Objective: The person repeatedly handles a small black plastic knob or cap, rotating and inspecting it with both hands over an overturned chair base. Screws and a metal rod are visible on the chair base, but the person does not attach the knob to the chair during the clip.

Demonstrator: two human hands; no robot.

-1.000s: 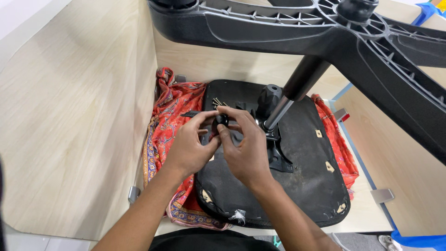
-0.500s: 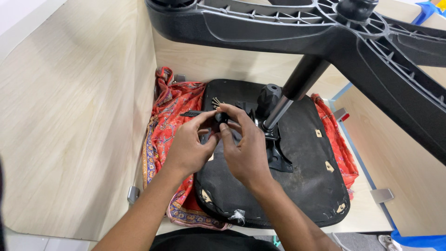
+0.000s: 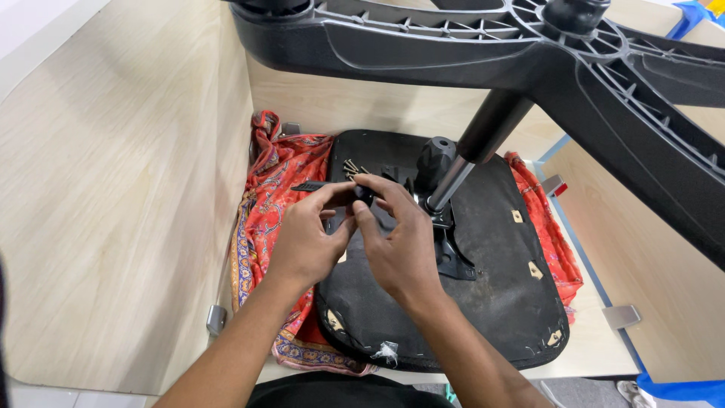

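Little has moved: left hand (image 3: 306,242) and right hand (image 3: 400,242) still pinch a small black part (image 3: 361,193); loosened fingers could drop it onto the seat underside (image 3: 491,302) below.

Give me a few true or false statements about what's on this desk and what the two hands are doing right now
1. An office chair seat lies upside down on the desk. True.
2. The chair's star base rests flat on the desk beside the seat. False: it is raised above the seat on the gas column.
3. A red patterned cloth lies under the seat. True.
4. The left hand and right hand are far apart. False: they meet over a small black part at the seat's underside.
5. Wooden partition panels border the desk. True.
6. The seat's underside is bright blue. False: it is black.
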